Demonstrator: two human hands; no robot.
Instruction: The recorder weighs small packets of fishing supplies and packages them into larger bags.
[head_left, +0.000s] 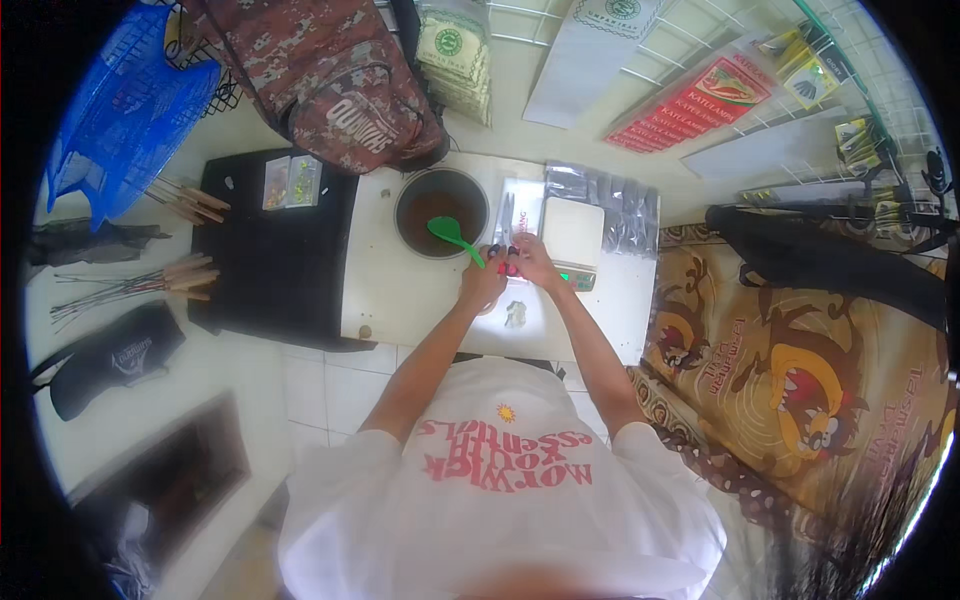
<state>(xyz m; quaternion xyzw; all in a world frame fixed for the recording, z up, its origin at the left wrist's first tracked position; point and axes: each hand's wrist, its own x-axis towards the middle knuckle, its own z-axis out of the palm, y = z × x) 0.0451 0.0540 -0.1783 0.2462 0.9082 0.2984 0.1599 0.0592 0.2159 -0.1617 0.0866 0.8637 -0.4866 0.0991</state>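
My left hand and my right hand meet over the white table, fingers curled around the black and red handles of a pair of scissors. The blades point away from me, over a clear plastic packet with red print. Close to my left hand ends the handle of a green plastic spoon, which lies across the rim of a round metal pot of brown contents. A digital kitchen scale with a lit display stands just right of my right hand. Small crumpled plastic lies nearer me.
Flat plastic packets lie behind the scale on the white table. A black surface at left holds a clear compartment box. A camouflage backpack hangs over the table's back edge. Packaged goods hang on the wall grid.
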